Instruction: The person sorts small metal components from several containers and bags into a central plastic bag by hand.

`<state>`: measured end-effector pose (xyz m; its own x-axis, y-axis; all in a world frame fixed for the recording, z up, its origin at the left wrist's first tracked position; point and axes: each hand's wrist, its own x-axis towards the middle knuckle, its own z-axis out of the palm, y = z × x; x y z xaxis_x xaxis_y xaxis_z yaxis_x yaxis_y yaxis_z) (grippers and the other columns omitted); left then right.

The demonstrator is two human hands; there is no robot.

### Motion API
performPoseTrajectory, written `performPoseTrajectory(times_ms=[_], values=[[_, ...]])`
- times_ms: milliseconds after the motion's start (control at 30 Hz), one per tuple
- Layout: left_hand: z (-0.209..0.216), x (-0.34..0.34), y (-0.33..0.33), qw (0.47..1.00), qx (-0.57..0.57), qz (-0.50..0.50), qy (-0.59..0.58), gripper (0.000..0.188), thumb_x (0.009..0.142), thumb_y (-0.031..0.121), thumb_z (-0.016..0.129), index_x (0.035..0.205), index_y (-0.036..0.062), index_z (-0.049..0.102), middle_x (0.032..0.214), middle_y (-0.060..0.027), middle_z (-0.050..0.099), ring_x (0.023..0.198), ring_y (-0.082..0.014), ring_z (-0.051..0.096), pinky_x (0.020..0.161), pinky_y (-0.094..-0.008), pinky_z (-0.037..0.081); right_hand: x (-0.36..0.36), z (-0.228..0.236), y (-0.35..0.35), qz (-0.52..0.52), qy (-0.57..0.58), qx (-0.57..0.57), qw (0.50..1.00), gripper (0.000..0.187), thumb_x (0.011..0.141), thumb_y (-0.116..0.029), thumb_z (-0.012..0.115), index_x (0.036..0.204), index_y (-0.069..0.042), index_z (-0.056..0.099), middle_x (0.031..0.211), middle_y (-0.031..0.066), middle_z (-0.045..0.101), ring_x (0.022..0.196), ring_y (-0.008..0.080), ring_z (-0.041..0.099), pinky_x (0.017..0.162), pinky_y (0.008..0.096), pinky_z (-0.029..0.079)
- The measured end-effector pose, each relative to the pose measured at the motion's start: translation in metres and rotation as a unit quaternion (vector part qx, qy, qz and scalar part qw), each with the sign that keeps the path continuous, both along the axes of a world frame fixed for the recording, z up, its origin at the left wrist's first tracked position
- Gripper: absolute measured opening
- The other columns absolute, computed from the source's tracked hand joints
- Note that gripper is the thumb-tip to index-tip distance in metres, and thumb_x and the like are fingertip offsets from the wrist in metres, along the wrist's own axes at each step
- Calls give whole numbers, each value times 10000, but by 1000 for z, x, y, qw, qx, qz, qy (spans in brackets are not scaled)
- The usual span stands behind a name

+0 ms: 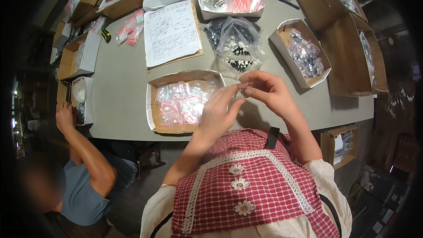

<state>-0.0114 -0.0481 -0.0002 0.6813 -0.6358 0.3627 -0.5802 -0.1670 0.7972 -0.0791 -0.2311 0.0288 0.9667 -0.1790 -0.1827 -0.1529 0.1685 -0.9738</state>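
My left hand [219, 108] and my right hand [268, 91] meet over the near part of the table, fingertips pinched close together. Between them is something small, too little and too covered by fingers to name. Beside and partly behind my left hand stands an open cardboard tray [150, 101] of small clear zip bags [181, 101] with red seals, with small white round parts inside. Just beyond my fingers lies a clear plastic bag [240, 46] of small black parts.
A printed drawing sheet [169, 31] lies beyond the tray. Boxes of bagged parts include a white-edged box [288, 59] at right and another [211, 15] at the back. A yellow cutter [105, 35] lies left. A co-worker's hand [66, 117] reaches into a box at far left.
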Motion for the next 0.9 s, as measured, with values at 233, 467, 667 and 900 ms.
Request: performPoseTrajectory(times_ms=[233,467,667,900], values=[[-17,2,2,998,-10,14,-63,368,859,98,767,1153,-90,649,1065,-224,698,886,-332,699,711,-360,556,-5,18,17,-1,-87,-322,943,323,867,52,645,1187,7,654,1100,160,717,992,266,732,849,331,584],[-11,1,0,1000,0,9,-17,355,862,79,755,1189,-21,660,1038,-179,707,838,-301,686,664,-349,539,11,-8,1,-93,-112,-434,889,279,821,19,628,1091,-25,686,1007,157,688,887,330,696,753,410,552],[-12,2,-1,999,-6,12,-46,360,860,74,757,1200,3,661,1030,-145,714,830,-270,681,644,-328,528,41,-72,-29,-51,-5,-587,808,164,798,-29,630,954,-49,677,930,151,637,917,356,642,771,459,538],[-11,3,3,1000,12,15,-24,363,852,56,759,1199,6,661,1049,-130,716,843,-241,681,645,-307,537,45,-104,-20,-44,22,-654,755,173,797,-60,675,965,-57,632,976,121,630,986,332,623,773,448,538]])
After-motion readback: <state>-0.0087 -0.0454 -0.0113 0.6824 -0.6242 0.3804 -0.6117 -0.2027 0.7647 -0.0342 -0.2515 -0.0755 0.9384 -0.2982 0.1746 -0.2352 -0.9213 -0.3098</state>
